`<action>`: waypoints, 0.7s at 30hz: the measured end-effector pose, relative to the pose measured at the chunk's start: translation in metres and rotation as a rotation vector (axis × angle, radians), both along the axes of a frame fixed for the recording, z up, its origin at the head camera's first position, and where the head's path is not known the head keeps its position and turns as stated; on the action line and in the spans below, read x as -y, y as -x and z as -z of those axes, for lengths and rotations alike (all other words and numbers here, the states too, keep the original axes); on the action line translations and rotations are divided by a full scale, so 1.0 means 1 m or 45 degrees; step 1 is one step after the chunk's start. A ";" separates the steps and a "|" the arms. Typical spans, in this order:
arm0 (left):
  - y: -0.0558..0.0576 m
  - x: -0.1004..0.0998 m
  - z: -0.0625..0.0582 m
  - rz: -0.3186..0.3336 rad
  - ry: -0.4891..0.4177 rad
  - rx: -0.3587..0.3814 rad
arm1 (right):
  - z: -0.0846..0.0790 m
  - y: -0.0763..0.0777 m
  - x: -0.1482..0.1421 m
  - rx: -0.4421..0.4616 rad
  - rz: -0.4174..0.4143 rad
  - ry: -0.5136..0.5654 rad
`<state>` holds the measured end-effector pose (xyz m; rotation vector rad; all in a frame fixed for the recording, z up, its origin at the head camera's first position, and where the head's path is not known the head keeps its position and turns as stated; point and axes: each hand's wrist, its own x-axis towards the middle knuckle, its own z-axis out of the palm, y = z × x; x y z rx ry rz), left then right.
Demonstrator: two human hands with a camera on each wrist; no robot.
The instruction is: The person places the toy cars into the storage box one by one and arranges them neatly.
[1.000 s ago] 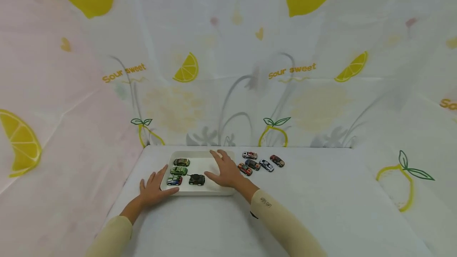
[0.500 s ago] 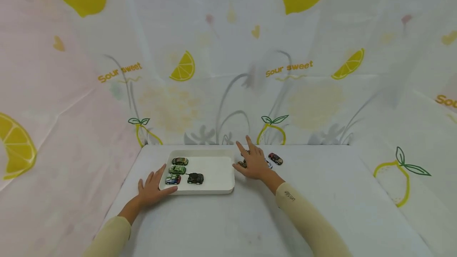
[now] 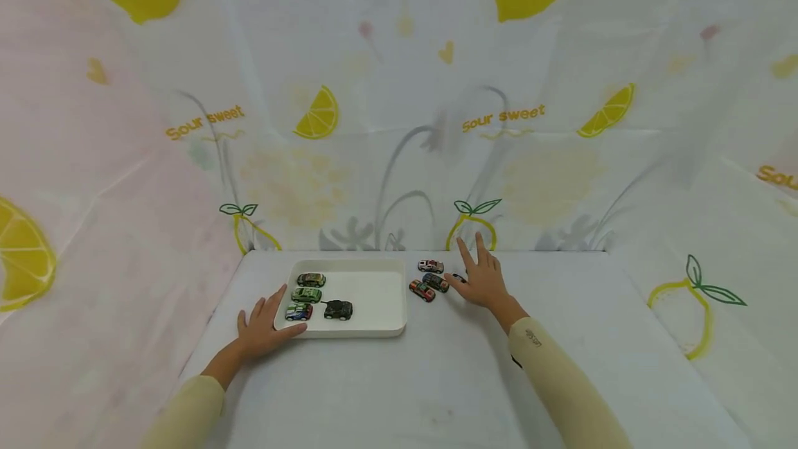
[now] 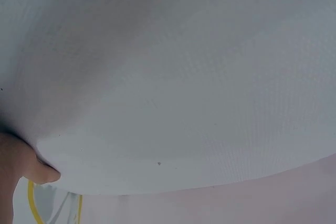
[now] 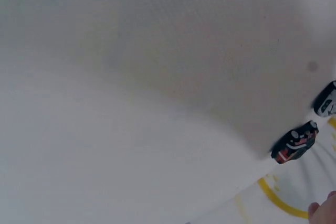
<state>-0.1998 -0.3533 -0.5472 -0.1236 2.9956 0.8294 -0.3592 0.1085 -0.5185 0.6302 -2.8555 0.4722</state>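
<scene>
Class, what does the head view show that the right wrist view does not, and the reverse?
Only the head view: the white tray, the four toy vehicles in it, the left hand, and three cars just right of the tray.
Only the right wrist view: a dark car's red-marked side, hidden in the head view, apparently by the right hand.
Both: the table, the lemon-print backdrop and some of the right hand.

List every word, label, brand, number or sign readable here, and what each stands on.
"Sour sweet", twice, on the lemon-print backdrop.
"Sou", cut off at the picture's edge, on the right-hand wall.
Right sleeve: small print, unreadable.
Toy cars: markings too small to read.
</scene>
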 end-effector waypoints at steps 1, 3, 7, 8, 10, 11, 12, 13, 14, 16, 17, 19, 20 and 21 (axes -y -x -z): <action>0.000 0.000 0.000 -0.004 0.006 0.005 | -0.001 0.001 -0.001 0.006 0.002 0.003; 0.000 0.001 -0.001 -0.013 0.011 0.014 | -0.003 0.002 -0.003 0.009 0.008 0.012; -0.002 -0.001 0.000 -0.022 0.000 0.017 | -0.006 0.002 -0.007 0.045 0.020 -0.027; -0.003 -0.001 0.001 -0.027 -0.003 0.022 | -0.006 0.002 -0.008 0.052 0.020 -0.031; -0.004 -0.002 0.002 -0.033 -0.002 0.038 | -0.006 0.002 -0.010 0.069 0.032 -0.041; -0.004 -0.003 0.002 -0.038 -0.002 0.048 | -0.005 0.001 -0.011 0.073 0.034 -0.033; -0.004 -0.004 0.002 -0.038 -0.003 0.055 | -0.004 0.001 -0.012 0.073 0.039 -0.033; -0.004 -0.004 0.001 -0.037 -0.007 0.061 | -0.003 0.001 -0.013 0.069 0.046 -0.035; -0.004 -0.005 0.001 -0.034 -0.007 0.072 | -0.002 0.000 -0.014 0.070 0.052 -0.034; -0.003 -0.004 0.000 -0.030 -0.002 0.071 | 0.002 0.000 -0.015 0.070 0.051 -0.038; -0.002 -0.004 0.000 -0.028 -0.001 0.064 | 0.004 0.000 -0.014 0.067 0.043 -0.036; -0.001 -0.003 -0.001 -0.024 0.007 0.050 | 0.010 0.001 -0.013 0.073 0.032 -0.028; 0.000 -0.002 -0.001 -0.022 0.012 0.043 | 0.013 0.001 -0.011 0.073 0.024 -0.026; 0.001 -0.002 -0.001 -0.019 0.016 0.040 | 0.016 0.002 -0.010 0.063 0.015 -0.026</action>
